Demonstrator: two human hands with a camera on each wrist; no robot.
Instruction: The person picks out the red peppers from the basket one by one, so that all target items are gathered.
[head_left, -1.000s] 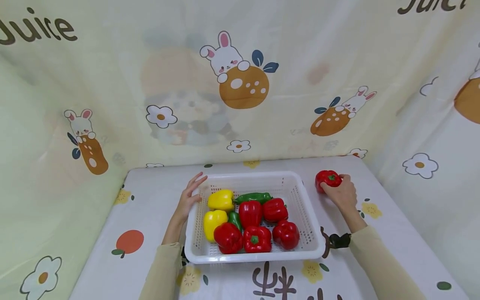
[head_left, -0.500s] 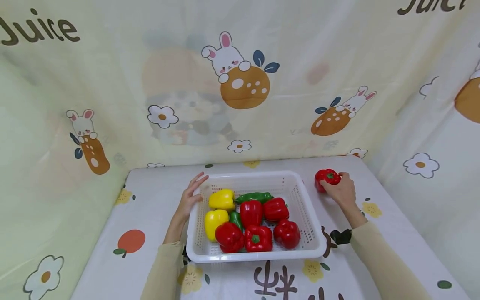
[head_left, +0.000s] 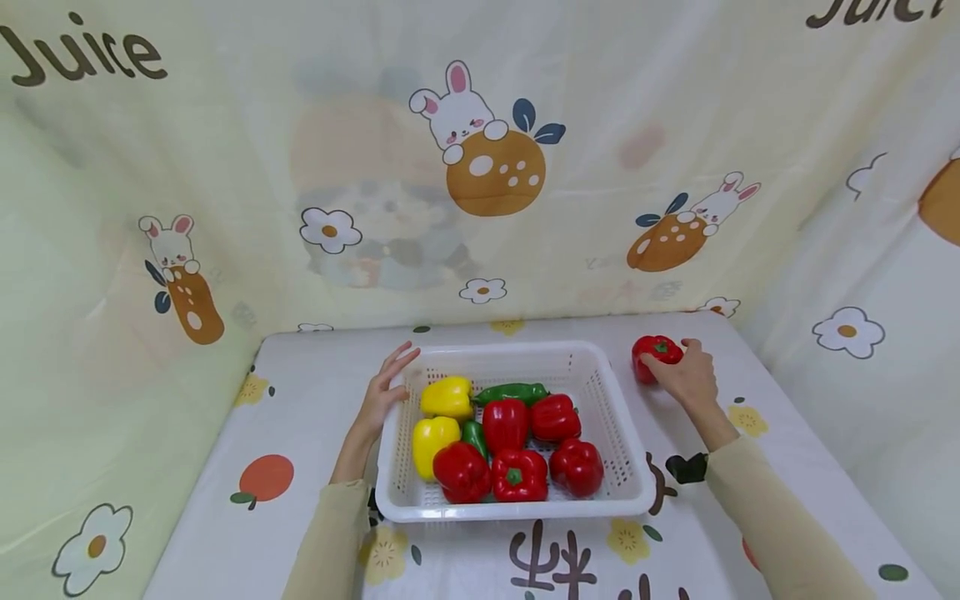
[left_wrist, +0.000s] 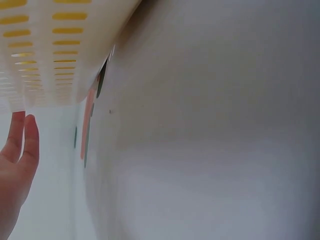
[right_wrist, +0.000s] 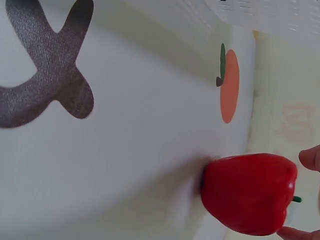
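A red bell pepper (head_left: pixel 657 358) stands on the table to the right of the basket, its green stem up. My right hand (head_left: pixel 688 379) is spread around its top. In the right wrist view one fingertip (right_wrist: pixel 295 234) is right at the bell pepper's edge, while the other stands apart from it. My left hand (head_left: pixel 377 407) rests at the left rim of a white plastic basket (head_left: pixel 628 467), fingers extended. Inside the basket lie two yellow bell peppers (head_left: pixel 435 446), several red bell peppers (head_left: pixel 506 425), a long green pepper (head_left: pixel 512 393) and another green one partly hidden.
A printed cloth covers the table (head_left: pixel 300 550). Patterned curtains (head_left: pixel 360 150) hang close behind and on both sides. The basket's perforated wall (left_wrist: pixel 65 35) fills the upper left of the left wrist view.
My right fingers have spread a little wider and drawn back from the red bell pepper, which stays in place. The left hand keeps its place at the basket. The head view has shifted slightly.
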